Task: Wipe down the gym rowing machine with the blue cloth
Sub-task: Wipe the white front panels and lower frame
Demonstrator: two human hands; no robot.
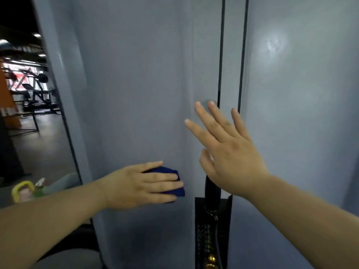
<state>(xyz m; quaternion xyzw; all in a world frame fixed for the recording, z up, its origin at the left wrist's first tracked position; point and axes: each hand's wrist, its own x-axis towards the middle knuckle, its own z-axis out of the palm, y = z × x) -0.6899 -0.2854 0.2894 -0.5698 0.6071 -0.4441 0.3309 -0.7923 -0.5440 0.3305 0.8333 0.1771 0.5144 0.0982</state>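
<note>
The left hand (141,183) lies flat on the blue cloth (179,192), fingers straight and close together, pressing it against the grey panel (136,84) of the machine. The cloth is folded small; only its right edge and a strip between the fingers show past the hand. It sits low on the panel, left of centre, just left of a black slot (226,214).

The right hand (233,158) is raised higher and to the right of the cloth, fingers spread wide and straight, gripping nothing. Its fingertips (198,105) reach up near two black cables (221,55) that run side by side straight up the panel. I cannot tell whether the palm touches the panel.

Below the right hand's thumb, a black strap (211,189) hangs into the slot, with a metal clip, a spring and a brass part beneath it.

At far left, past the panel's edge, a bottle with a yellow handle (21,191) stands low on the floor (44,148), and weight benches (38,90) stand farther back.
</note>
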